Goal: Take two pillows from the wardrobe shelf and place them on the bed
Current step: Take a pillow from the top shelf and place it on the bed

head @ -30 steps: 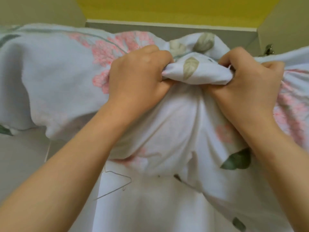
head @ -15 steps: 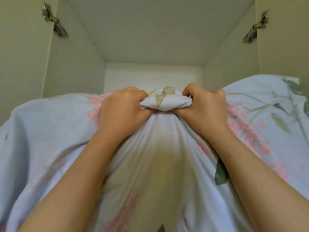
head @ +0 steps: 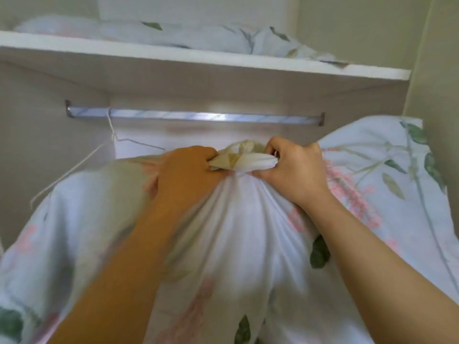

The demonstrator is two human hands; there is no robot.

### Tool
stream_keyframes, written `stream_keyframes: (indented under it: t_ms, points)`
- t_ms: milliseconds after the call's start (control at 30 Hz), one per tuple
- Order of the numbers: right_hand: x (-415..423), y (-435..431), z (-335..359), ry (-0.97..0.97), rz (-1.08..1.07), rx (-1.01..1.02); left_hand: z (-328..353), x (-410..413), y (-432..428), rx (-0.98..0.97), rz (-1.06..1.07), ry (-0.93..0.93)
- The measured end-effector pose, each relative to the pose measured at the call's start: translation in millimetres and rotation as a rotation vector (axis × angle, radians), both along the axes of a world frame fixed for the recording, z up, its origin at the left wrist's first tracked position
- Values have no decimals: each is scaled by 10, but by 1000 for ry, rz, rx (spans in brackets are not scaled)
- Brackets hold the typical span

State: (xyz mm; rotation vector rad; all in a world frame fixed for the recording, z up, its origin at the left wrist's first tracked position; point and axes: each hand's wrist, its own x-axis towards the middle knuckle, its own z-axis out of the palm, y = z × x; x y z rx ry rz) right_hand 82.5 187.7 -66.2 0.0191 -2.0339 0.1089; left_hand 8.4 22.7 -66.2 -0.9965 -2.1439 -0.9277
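Hands: left hand and right hand are both clenching one bunched knot of fabric;
Load: pillows are bulging beneath both wrists;
Beyond: rail is running past the knuckles; hanger is dangling beside the left hand

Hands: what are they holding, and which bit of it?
The left hand and right hand both grip the flowered pillow bundle by a bunched wad of fabric at its top middle.

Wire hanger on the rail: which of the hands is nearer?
Left. The left hand grips the bunched pillow fabric just right of the wire hanger; the right hand grips the same bunch farther right.
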Motion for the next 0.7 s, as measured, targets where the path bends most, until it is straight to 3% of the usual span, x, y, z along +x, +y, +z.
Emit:
stream_keyframes:
  t_ms: [333,500,700]
  points:
    - [83,27,-1641,-593,-313,-523,-1599,-370,351,-320,-189,-193]
    - [485,-94,-2399,-761,-487,-781,-2406,-247,522,-586,-405,-419]
    - [1221,-282,-3052,-838,-673,-932,-2988,312,639,-789,-590,-430]
